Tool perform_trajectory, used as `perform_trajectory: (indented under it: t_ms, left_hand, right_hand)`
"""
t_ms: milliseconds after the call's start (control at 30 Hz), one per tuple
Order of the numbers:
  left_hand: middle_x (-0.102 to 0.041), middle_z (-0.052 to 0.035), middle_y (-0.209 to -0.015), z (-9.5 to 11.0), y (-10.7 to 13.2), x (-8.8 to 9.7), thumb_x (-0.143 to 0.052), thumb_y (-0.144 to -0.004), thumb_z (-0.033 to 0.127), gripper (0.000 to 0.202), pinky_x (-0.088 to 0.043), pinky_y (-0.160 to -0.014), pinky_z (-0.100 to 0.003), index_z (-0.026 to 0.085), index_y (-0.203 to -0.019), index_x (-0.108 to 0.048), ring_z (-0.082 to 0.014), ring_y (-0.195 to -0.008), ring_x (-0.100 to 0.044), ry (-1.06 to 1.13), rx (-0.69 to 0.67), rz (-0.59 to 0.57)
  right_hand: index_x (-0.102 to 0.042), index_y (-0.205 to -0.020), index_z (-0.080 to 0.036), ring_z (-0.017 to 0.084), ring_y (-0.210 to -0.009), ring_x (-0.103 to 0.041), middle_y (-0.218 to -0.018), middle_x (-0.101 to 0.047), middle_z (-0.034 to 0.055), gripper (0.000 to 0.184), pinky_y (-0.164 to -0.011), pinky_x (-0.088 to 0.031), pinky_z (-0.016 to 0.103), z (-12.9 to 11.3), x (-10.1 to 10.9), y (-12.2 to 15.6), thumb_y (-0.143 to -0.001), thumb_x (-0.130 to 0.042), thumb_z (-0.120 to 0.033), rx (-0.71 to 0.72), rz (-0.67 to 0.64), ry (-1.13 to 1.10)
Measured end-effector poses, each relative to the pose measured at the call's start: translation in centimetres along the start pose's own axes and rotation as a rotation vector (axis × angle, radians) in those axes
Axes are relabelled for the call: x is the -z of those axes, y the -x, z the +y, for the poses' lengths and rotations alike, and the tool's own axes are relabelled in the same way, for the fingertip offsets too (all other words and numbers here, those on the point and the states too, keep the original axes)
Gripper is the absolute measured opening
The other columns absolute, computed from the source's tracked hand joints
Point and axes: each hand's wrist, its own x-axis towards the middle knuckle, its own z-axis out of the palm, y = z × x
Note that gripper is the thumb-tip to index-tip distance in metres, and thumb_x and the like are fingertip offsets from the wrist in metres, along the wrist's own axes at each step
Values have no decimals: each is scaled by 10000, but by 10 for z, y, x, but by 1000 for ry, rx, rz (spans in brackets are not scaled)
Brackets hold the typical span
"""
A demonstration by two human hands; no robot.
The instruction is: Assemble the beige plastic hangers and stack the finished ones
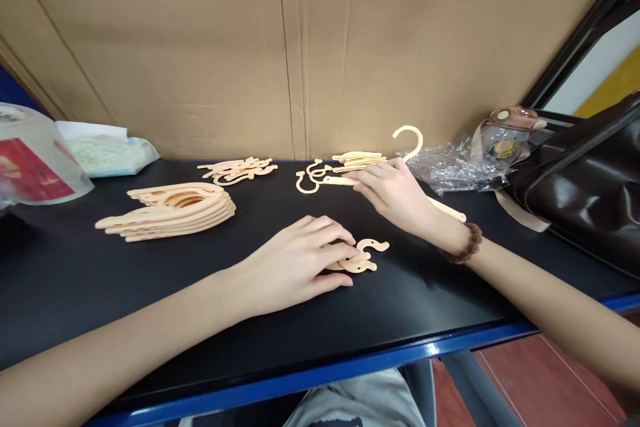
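Note:
My left hand (313,257) rests palm down near the front of the table, fingers apart. Its fingertips touch a few loose cream plastic hook-shaped pieces (373,245), partly hidden under them. Farther back, my right hand (393,190) has its fingers around a cream plastic clothes hanger (447,209); the grip itself is partly hidden. The hanger's hook (417,140) curves up behind that hand, and one arm sticks out on each side. Beyond it lies a small pile of cream hanger parts (357,159), with thin hooks (306,188) at its left.
At left is a stack of cream hanger pieces (175,217), with a heap of loose hooks (240,170) behind. A plastic bag (37,153) and a soft packet (110,153) stand far left. Clear wrap (450,163), a bottle (503,143) and a black bag (585,173) occupy the right. Cardboard (210,47) walls the back.

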Motion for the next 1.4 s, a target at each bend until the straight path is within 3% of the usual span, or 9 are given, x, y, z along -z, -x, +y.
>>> perform_trajectory:
  t_ms: [233,500,633,733,900,1033,1167,1300,1400]
  left_hand:
    - [-637,-55,-955,5,-4,-7,-422,-956,224,174,-417,-838,-330,179,-915,-586,-184,-889,-563,-38,26,36]
    - [-607,2,-808,-13,1,9,-413,-944,413,214,-483,-659,-257,213,-887,-465,-144,-730,-601,507,520,320]
    - [-660,-32,-892,-26,0,9,-455,-914,429,239,-504,-667,-287,203,-840,-431,-164,-786,-638,710,637,361]
    - [-668,-31,-842,-28,-1,10,-483,-901,389,221,-470,-632,-270,196,-806,-432,-163,-782,-625,708,675,363]
    - [-508,53,-654,-30,0,10,-459,-907,382,205,-390,-537,-241,217,-811,-382,-107,-565,-503,765,699,417]
    - [-497,36,-719,-30,3,13,-352,-935,510,323,-354,-554,-256,224,-797,-412,-135,-635,-498,501,688,339]
    - [-508,27,-692,-31,4,14,-289,-949,518,368,-362,-612,-294,227,-760,-411,-182,-671,-534,127,639,157]
    - [-540,-9,-806,-35,5,7,-256,-968,473,331,-405,-683,-313,227,-841,-436,-212,-810,-562,21,511,75]
    - [-543,-10,-794,-35,5,3,-237,-974,472,336,-392,-633,-301,224,-801,-383,-203,-743,-561,23,512,44]
  right_hand:
    - [-621,-1037,-186,222,-945,-603,-1029,-705,66,222,-842,-297,360,-6,2,0,-985,-416,-253,32,-18,-37]
    - [-628,-1015,-192,220,-958,-615,-1022,-708,54,205,-838,-305,356,-1,-2,1,-977,-433,-242,11,-65,-87]
    - [-633,-1005,-190,213,-936,-613,-979,-707,47,193,-840,-306,352,-1,-3,1,-968,-449,-234,8,-93,-111]
    - [-634,-1008,-191,212,-948,-611,-977,-708,38,176,-854,-304,354,0,-3,2,-961,-468,-230,17,-88,-121]
    - [-629,-987,-199,211,-977,-611,-1025,-709,37,171,-861,-295,358,1,-1,2,-962,-461,-216,39,-77,-150]
    - [-639,-947,-211,202,-962,-604,-963,-712,18,157,-858,-286,348,-2,3,2,-957,-493,-265,51,-70,-171]
    - [-648,-903,-214,189,-940,-599,-919,-707,4,150,-845,-281,335,-5,7,2,-945,-526,-291,55,-58,-203]
    - [-655,-925,-203,189,-931,-596,-913,-705,7,139,-851,-285,332,-6,8,1,-929,-558,-303,60,-52,-265]
    - [-666,-954,-205,186,-909,-589,-885,-696,5,157,-857,-291,332,-6,7,1,-918,-571,-325,77,-62,-309]
